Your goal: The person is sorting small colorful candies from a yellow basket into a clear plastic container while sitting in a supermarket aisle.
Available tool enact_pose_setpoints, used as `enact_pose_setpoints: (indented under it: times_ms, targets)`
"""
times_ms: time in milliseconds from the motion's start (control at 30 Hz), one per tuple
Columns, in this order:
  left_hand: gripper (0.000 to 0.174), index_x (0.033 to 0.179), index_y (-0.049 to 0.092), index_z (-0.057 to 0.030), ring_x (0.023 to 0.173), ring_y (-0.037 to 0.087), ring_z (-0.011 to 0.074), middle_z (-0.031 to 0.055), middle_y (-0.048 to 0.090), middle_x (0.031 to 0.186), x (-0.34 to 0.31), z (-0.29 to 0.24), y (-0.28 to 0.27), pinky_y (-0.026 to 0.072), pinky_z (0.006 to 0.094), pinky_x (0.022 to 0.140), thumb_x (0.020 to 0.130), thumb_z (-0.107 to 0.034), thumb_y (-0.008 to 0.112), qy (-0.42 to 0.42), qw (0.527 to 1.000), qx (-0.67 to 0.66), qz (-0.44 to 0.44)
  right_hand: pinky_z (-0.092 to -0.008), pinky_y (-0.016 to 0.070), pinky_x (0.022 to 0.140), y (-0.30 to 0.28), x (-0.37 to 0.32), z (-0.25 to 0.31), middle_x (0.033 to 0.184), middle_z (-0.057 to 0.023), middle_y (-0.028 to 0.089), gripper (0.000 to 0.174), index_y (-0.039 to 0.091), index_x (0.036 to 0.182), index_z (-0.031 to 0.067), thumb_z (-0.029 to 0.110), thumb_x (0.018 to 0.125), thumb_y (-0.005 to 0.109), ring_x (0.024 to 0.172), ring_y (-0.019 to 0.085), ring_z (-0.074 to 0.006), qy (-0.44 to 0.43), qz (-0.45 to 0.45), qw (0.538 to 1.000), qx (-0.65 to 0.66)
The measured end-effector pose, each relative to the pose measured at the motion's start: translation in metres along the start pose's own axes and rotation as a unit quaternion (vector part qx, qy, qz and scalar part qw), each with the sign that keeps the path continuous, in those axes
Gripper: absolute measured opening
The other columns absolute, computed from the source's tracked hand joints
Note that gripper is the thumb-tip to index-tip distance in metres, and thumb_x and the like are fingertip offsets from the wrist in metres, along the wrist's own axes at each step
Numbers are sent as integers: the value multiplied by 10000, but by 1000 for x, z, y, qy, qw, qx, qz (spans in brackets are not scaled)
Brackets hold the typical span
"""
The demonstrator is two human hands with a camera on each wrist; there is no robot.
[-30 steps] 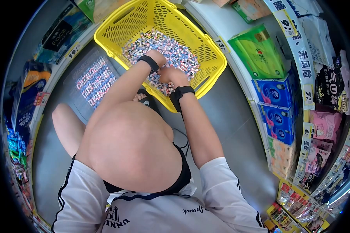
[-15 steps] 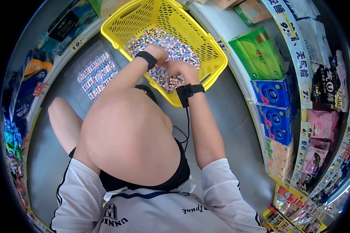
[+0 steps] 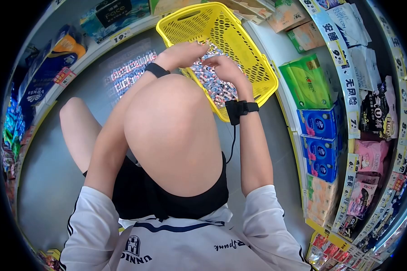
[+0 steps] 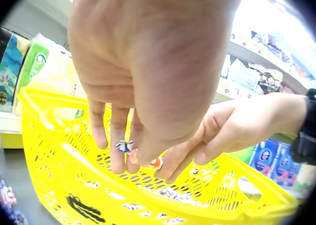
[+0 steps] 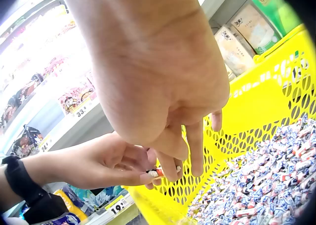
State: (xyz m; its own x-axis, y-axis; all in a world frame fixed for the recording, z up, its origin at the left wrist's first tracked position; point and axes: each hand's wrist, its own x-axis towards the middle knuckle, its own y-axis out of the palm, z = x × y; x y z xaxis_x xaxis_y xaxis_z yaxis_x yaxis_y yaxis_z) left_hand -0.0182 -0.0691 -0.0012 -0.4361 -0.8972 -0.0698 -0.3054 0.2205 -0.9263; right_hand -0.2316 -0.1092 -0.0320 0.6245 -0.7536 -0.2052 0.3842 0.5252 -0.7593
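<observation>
My left hand (image 3: pixel 185 54) is over the near left rim of a yellow basket (image 3: pixel 263 67), pinching a wrapped candy (image 4: pixel 157 163) between thumb and fingers. In the left wrist view a blue-and-white wrapper end (image 4: pixel 125 146) pokes out between those fingers. My right hand (image 3: pixel 228 71) hovers over the basket, its fingers fairly straight and its fingertips right at the candy's other end. Part of the candy is hidden behind the fingers in the right wrist view. Below, a heap of small wrapped candies (image 5: pixel 256 185) covers the basket's bottom.
Left of the basket, rows of wrapped candies (image 3: pixel 130 72) lie in a clear tray on the grey floor. Shelves flank both sides, with a green tissue pack (image 3: pixel 306 81) and blue tissue packs (image 3: pixel 319 122) on the right. A bent knee (image 3: pixel 167 104) rises close below the hands.
Both hands have come up from the candy heap to above the basket's near part, and a candy now shows in my left hand. The head view has shifted, moving the basket rightward.
</observation>
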Motion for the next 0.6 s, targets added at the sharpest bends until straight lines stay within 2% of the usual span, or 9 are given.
enact_pose_setpoints:
  times_ms: [100, 167, 200, 233, 333, 367, 400, 433, 600]
  targets:
    - [520, 1385, 555, -27, 1041, 710, 401, 189, 739, 1065, -25, 4, -14, 575, 507, 843, 881, 86, 611, -9, 999, 12, -28, -431, 551, 981, -3, -1, 36, 1122, -146, 790, 475, 825, 1146, 152, -12, 824, 517, 1034, 748, -322, -29, -31, 999, 24]
    - [533, 1389, 556, -48, 1007, 716, 402, 188, 743, 1056, -36, 27, 1, 573, 507, 831, 875, 77, 622, 83, 983, -1, -166, -433, 562, 970, 2, 5, 53, 1055, -179, 791, 439, 836, 1082, 104, -22, 825, 503, 995, 753, -349, -50, -58, 996, 46]
    - [430, 1298, 634, -37, 986, 714, 411, 206, 745, 1032, -43, 27, -4, 565, 507, 833, 875, 40, 649, 70, 982, 0, -173, -410, 572, 954, -1, 7, 64, 1057, -189, 792, 432, 819, 1098, 50, -46, 842, 483, 992, 763, -312, -43, -55, 997, 41]
    - [430, 1298, 634, -37, 986, 714, 411, 206, 745, 1032, -53, 28, -9, 565, 507, 833, 875, 40, 649, 67, 982, 2, -176, -386, 582, 939, -3, 9, 75, 1059, -200, 793, 427, 801, 1113, -4, -69, 860, 464, 990, 774, -275, -35, -52, 997, 37]
    - [183, 1058, 742, 4, 976, 692, 431, 240, 734, 977, -89, 21, -14, 550, 504, 840, 896, -76, 709, -15, 956, -133, -260, -379, 587, 911, 1, 12, 102, 1021, -196, 796, 412, 808, 1118, 1, -48, 869, 482, 953, 778, -275, -72, -57, 996, 20]
    - [183, 1058, 742, 4, 976, 692, 431, 240, 734, 977, -103, 14, -13, 550, 504, 840, 896, -76, 709, -19, 955, -133, -264, -378, 589, 905, 3, 14, 111, 1010, -196, 797, 411, 808, 1121, 0, -45, 871, 485, 937, 779, -277, -85, -47, 995, 15]
    - [195, 1074, 740, 3, 968, 693, 433, 236, 735, 981, -119, 7, -13, 549, 504, 834, 903, -83, 707, -29, 945, -128, -300, -411, 571, 948, 4, 17, 119, 1030, -237, 777, 348, 840, 1045, 61, -18, 794, 613, 996, 758, -363, -67, -25, 996, 55]
    - [206, 1091, 738, 1, 960, 693, 434, 233, 736, 986, -129, 7, -14, 549, 505, 829, 909, -90, 705, -41, 933, -121, -335, -411, 571, 948, 7, 20, 128, 1030, -237, 777, 348, 840, 1045, 61, -18, 794, 613, 996, 758, -363, -75, -21, 996, 53]
    - [179, 1089, 729, 0, 948, 689, 454, 249, 728, 973, -162, 33, 20, 544, 513, 820, 953, -104, 677, -128, 923, -203, -302, -394, 583, 886, 44, 32, 141, 975, -244, 779, 283, 829, 1045, 27, 10, 820, 659, 926, 766, -335, -61, 49, 995, 67]
